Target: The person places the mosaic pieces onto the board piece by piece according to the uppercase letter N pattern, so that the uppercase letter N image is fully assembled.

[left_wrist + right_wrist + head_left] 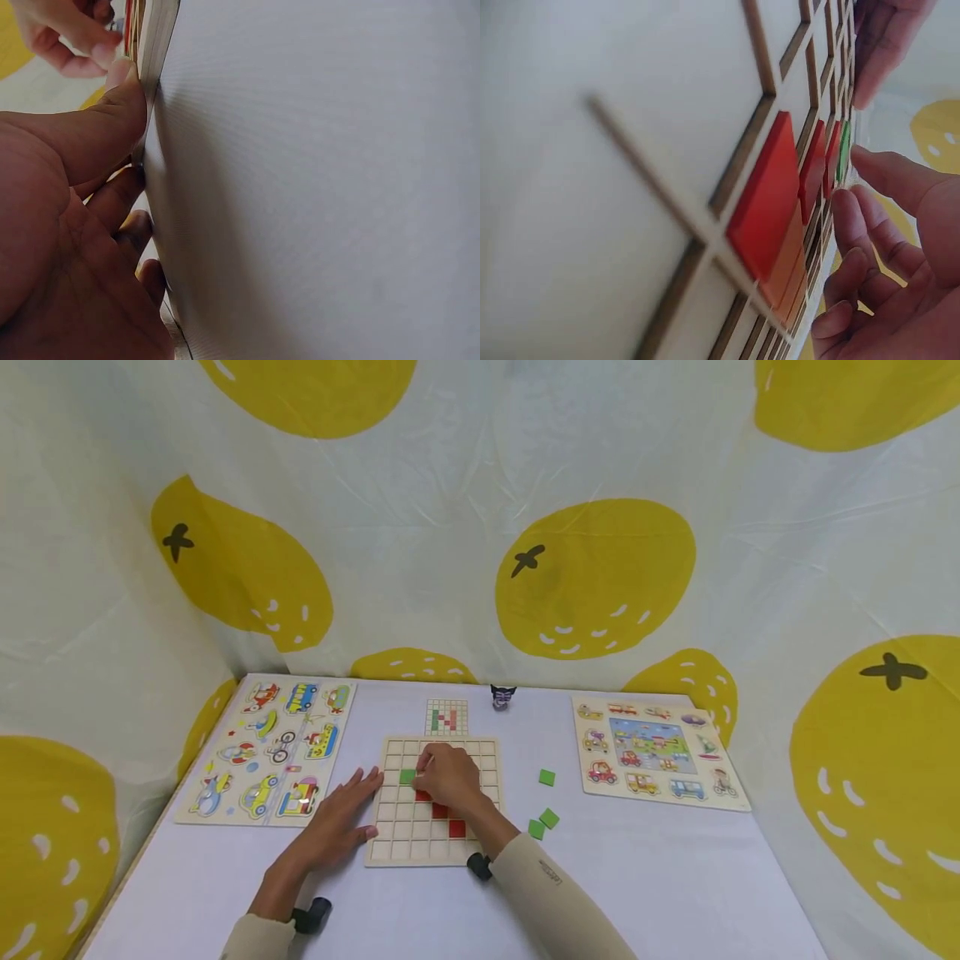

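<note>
A square wooden grid board (393,835) lies on the white table. My left hand (341,818) rests at its left edge, fingers spread; in the left wrist view the thumb and fingertips touch the board's side (155,45). Over the upper middle of the board is my right hand (450,774), thumb and index fingertips close beside a green square tile (407,777) set in a cell. Whether they pinch anything is unclear. Red tiles (457,828) run diagonally across the board. Orange tiles (785,270) show in the right wrist view, mostly hidden by my forearm in the head view.
Loose green tiles (549,818) lie right of the board. Behind it are a small pattern card (447,717) and a dark purple figurine (502,697). Vehicle picture puzzles flank it, one left (273,752) and one right (660,747). A lemon-print curtain (450,568) hangs behind.
</note>
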### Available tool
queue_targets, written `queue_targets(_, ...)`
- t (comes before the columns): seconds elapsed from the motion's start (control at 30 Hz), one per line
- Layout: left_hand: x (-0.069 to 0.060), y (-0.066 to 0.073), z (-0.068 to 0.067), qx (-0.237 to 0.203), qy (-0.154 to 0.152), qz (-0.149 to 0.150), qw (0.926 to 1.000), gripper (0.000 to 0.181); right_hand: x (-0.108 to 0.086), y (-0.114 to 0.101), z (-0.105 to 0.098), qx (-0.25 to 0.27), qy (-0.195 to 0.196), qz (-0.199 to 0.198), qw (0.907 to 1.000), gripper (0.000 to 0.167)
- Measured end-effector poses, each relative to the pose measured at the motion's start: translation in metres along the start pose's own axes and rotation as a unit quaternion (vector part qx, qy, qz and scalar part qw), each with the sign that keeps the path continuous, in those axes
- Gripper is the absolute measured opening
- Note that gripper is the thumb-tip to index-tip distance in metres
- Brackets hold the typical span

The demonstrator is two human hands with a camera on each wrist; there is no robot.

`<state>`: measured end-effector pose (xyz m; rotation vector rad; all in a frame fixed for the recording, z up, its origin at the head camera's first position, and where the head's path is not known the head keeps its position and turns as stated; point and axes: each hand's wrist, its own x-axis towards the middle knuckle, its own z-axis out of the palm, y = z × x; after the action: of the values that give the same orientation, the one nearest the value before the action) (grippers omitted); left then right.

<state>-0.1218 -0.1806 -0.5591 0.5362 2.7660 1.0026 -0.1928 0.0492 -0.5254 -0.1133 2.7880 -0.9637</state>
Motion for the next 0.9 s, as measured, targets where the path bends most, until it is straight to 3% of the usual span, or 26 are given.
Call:
queue_targets(0.2,0.0,0.0,-0.001,0.006,0.0,-0.003,1.0,0.092,-0.016,0.018,-0.018,0.072,0.029,-0.002,0.997,0.02)
queue_targets(0.37,0.0,0.0,-0.001,0.006,0.003,0.002,1.0,0.092,-0.027,0.04,-0.037,0.095,0.07,0.009,0.993,0.022)
queue_targets(0.6,0.001,0.001,0.0,0.011,0.004,0.005,0.9999,0.092,-0.038,0.079,-0.061,0.067,0.131,0.052,0.9877,0.025)
queue_targets(0.9,0.0,0.001,0.0,0.01,0.0,-0.003,0.9999,0.092,-0.05,0.133,-0.095,0.026,0.136,0.088,0.9865,0.034)
